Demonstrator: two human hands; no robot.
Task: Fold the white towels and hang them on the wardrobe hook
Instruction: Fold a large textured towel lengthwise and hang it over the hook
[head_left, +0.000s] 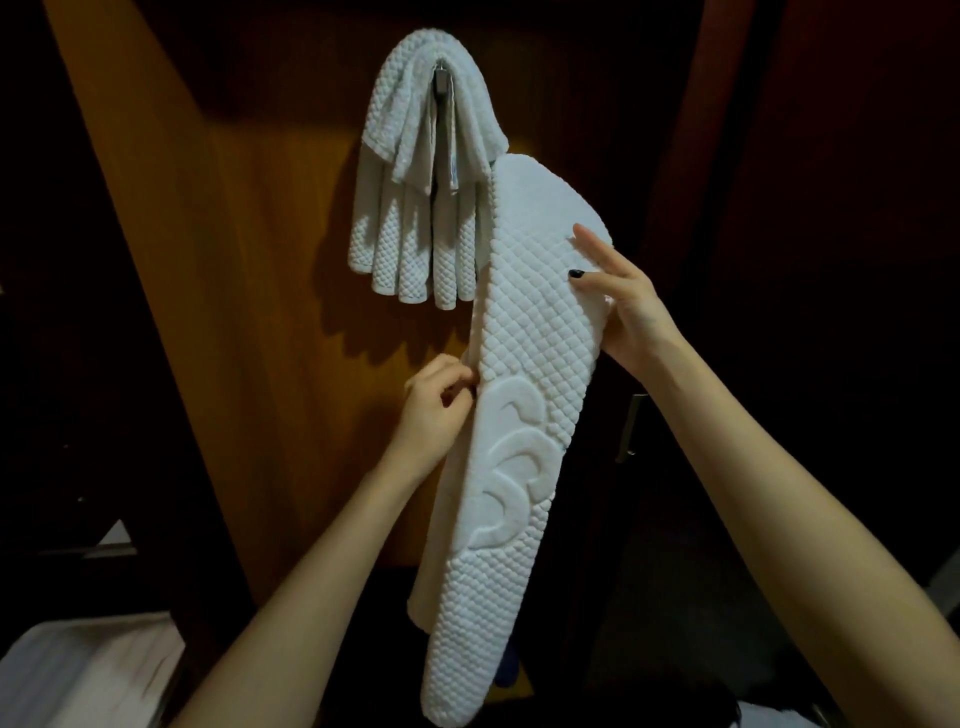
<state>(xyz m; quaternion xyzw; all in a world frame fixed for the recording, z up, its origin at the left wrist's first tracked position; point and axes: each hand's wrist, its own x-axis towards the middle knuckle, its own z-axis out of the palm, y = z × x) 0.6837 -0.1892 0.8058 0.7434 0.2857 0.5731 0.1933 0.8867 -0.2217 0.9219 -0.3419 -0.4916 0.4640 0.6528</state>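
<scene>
While folded towels (421, 208) hang on the hook (441, 83), the left hand (436, 410) pinches the left edge of a long towel (524, 364) and the right hand (623, 312) grips its right side

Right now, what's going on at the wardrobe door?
A person is holding a long folded white towel up in front of the wooden wardrobe panel. The left hand pinches the towel's left edge about midway down, and the right hand grips its upper right edge. Other white towels already hang draped over the hook above. The held towel is not yet on the hook.
</scene>
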